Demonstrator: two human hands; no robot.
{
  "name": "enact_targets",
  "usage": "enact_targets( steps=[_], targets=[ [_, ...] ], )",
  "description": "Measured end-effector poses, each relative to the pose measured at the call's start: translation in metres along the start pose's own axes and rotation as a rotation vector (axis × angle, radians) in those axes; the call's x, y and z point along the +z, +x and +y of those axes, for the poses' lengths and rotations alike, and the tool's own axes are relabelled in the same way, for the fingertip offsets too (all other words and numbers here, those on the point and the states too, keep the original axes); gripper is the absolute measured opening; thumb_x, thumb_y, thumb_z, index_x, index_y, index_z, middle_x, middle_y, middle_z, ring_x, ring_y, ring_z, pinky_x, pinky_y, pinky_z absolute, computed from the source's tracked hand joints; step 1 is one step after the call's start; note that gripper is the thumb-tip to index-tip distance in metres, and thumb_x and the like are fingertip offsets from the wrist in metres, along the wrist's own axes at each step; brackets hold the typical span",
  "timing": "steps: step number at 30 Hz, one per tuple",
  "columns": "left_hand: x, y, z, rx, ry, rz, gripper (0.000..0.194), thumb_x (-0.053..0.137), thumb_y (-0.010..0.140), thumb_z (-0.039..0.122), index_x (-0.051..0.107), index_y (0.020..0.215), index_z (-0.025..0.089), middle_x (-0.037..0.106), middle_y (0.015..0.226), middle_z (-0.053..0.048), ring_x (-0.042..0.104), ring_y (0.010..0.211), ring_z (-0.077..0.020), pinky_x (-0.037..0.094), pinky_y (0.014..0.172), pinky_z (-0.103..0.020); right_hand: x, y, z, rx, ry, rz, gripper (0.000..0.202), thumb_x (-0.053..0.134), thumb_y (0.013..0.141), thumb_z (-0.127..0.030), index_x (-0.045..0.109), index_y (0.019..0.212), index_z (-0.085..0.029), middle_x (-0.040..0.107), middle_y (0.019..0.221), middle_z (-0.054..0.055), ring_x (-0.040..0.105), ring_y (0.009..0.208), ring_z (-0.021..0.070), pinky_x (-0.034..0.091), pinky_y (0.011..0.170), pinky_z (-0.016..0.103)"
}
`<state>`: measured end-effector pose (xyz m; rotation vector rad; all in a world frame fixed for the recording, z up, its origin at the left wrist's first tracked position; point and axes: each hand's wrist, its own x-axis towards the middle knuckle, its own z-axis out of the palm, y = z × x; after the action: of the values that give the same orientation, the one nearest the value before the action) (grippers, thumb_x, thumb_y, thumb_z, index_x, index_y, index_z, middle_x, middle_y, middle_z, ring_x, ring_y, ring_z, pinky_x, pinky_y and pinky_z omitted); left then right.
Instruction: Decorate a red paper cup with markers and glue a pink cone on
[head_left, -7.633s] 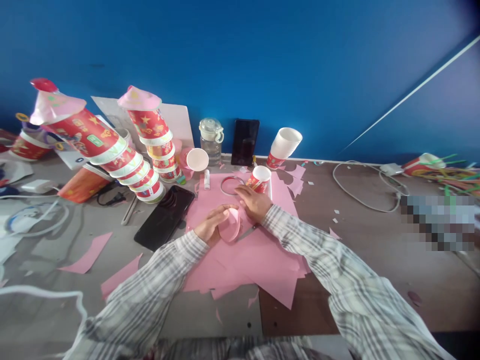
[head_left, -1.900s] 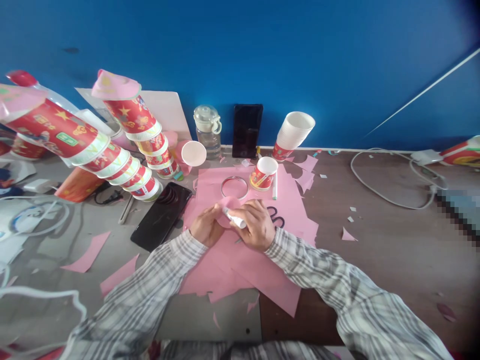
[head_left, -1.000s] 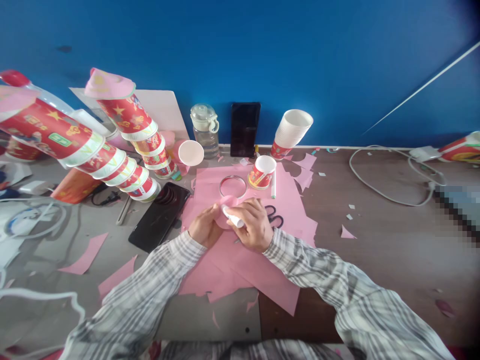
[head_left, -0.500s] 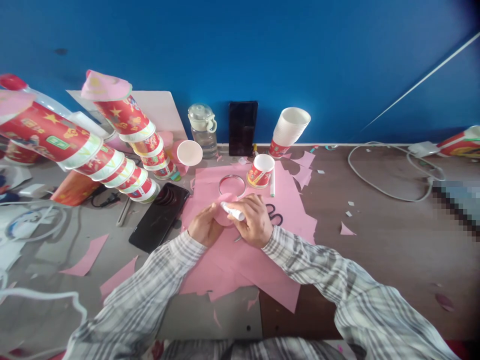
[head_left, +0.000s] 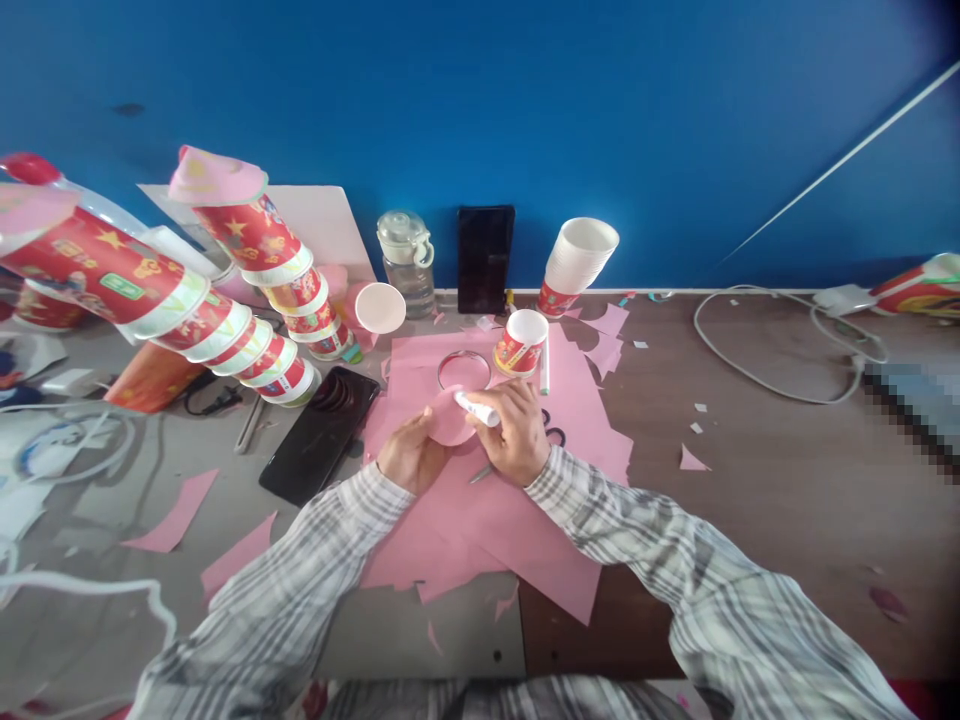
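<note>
My left hand (head_left: 412, 452) pinches a round pink paper piece (head_left: 450, 418) by its left edge. In my right hand (head_left: 517, 432) is a white marker (head_left: 478, 409), slanted, its upper-left end at the disc's surface. Whether that end touches the paper is hard to make out. Beyond the disc, a clear ring (head_left: 463, 370), perhaps a tape roll, lies on the pink paper sheets (head_left: 480, 530). Scissors (head_left: 555, 436) are partly hidden under my right hand. A red-and-white paper cup (head_left: 520, 342) stands behind that hand, with a slim white stick with a green end (head_left: 545, 365) beside it.
Towers of red paper cups (head_left: 247, 250) with pink tops stand at the left. Farther along are a black phone (head_left: 321, 435), a water bottle (head_left: 406, 262), an upright phone (head_left: 486, 260) and stacked cups (head_left: 579, 262). A white cable (head_left: 780, 398) curls at the right.
My right hand and the marker have moved slightly right across the pink disc, uncovering more of it. My left hand keeps its hold almost unchanged.
</note>
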<state>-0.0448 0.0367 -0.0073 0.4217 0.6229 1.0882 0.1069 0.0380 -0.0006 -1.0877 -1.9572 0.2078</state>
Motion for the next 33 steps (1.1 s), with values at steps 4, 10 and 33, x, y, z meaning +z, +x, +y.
enact_targets(
  steps=[4,10,33],
  targets=[
    [-0.002,0.000,0.001,-0.019,0.017,0.021,0.039,0.057,0.073,0.031,0.055,0.107,0.012,0.065,0.094,-0.010,0.057,0.094,-0.0246,0.047,0.083,-0.038,0.002,-0.002,-0.005,-0.099,0.036,-0.085,0.021,0.056,0.083,-0.027,0.057,0.103,-0.021,0.067,0.086,0.004,0.055,0.082,0.0230,0.040,0.075,0.037],
    [-0.003,-0.001,0.001,-0.019,0.020,-0.043,0.042,0.057,0.073,0.032,0.051,0.112,0.017,0.061,0.107,-0.010,0.056,0.097,-0.0259,0.048,0.081,-0.040,0.001,-0.001,-0.003,0.033,-0.001,0.000,0.019,0.054,0.084,-0.027,0.057,0.101,-0.020,0.067,0.086,0.004,0.054,0.079,0.0223,0.039,0.074,0.037],
    [-0.001,0.000,0.001,-0.039,-0.002,-0.013,0.039,0.061,0.070,0.030,0.056,0.105,0.014,0.062,0.106,-0.011,0.052,0.105,-0.0279,0.044,0.089,-0.042,0.001,0.002,0.009,0.024,-0.057,-0.002,0.021,0.054,0.083,-0.025,0.057,0.102,-0.020,0.065,0.086,0.004,0.053,0.081,0.0219,0.040,0.077,0.037]
  ],
)
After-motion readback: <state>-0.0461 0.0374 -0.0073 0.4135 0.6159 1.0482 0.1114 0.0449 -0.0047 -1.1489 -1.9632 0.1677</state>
